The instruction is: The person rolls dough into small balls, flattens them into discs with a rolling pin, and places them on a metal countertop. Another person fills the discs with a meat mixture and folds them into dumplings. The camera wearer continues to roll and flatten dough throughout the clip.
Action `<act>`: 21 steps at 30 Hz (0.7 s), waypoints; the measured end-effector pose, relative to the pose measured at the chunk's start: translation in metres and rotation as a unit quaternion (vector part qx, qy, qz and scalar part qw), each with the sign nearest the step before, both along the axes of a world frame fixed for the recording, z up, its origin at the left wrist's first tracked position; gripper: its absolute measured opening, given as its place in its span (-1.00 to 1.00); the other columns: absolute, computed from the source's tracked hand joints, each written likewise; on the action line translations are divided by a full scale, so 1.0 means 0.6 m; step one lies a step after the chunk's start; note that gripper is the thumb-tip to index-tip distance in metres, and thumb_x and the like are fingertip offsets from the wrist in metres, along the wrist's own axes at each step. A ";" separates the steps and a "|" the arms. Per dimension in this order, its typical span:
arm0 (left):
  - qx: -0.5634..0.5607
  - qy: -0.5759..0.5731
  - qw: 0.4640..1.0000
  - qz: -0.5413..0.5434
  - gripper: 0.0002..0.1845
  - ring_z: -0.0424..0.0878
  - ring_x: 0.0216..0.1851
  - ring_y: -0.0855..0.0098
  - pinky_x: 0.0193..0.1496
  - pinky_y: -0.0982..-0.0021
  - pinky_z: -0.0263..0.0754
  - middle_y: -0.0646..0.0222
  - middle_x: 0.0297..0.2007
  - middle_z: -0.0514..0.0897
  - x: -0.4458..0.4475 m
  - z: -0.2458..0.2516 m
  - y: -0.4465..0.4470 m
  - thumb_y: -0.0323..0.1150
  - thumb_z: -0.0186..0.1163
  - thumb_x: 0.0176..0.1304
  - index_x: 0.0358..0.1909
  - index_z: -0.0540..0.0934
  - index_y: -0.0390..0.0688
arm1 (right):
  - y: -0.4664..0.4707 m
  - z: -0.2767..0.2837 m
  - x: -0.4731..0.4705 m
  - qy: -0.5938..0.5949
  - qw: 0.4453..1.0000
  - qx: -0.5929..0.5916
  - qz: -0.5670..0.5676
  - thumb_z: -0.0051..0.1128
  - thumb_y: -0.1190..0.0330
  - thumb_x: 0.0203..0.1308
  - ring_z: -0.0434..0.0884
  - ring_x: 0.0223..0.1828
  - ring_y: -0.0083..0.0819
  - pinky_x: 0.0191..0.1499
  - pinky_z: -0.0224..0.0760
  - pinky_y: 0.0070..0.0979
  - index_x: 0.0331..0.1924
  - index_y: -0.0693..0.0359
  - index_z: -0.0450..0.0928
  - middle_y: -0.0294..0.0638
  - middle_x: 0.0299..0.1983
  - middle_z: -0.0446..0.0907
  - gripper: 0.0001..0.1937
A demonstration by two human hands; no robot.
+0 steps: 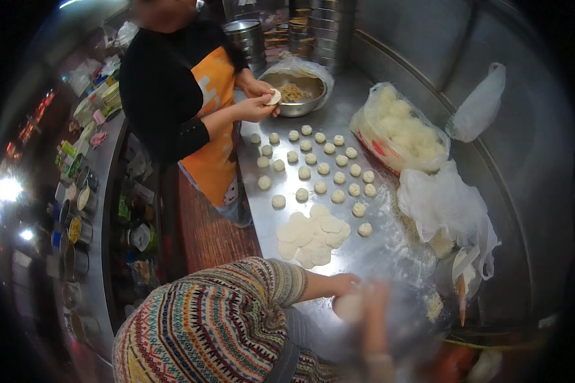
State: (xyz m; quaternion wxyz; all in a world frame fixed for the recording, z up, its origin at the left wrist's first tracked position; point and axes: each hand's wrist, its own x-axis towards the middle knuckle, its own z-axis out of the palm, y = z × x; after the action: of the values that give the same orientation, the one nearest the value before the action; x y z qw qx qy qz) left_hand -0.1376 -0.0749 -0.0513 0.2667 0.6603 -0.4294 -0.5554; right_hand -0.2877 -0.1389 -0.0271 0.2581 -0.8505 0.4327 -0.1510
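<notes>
My left hand (345,284), below a patterned sleeve, grips the upper edge of a round dough wrapper (349,308) on the steel worktop (316,282). Beside it, my right hand (376,299) is blurred by motion over the right side of that wrapper. Whether a rolling pin lies under my right palm cannot be made out. Flattened dough wrappers (311,237) lie overlapping in a pile just beyond my left arm. Past them, several floured dough balls (320,186) are spread in loose rows.
Across the worktop a co-worker in an orange apron (215,129) holds a dough wrapper (274,97) beside a steel bowl of filling (294,93). At right sit a bag of pale shreds (402,129), a white plastic bag (443,201) and a tapered wooden stick (461,301). Steamers (326,33) stand behind.
</notes>
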 end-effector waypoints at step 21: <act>0.044 0.135 0.865 0.481 -0.67 0.54 -0.09 0.40 -0.03 0.39 0.48 0.28 -0.10 0.58 0.190 0.193 0.505 -0.34 0.06 0.31 0.06 0.45 -0.26 | 0.112 0.039 0.009 0.265 0.954 -0.083 0.113 0.14 0.13 -0.07 0.04 0.39 -0.01 0.38 -0.33 0.12 0.14 -0.04 0.42 -0.11 0.34 0.17 -0.44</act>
State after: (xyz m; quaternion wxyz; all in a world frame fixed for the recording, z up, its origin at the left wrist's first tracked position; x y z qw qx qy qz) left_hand -0.0236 0.2283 0.0643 0.5270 0.7142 0.0060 -0.4605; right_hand -0.2823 -0.0719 -0.0035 0.0777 -0.9217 0.3726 0.0743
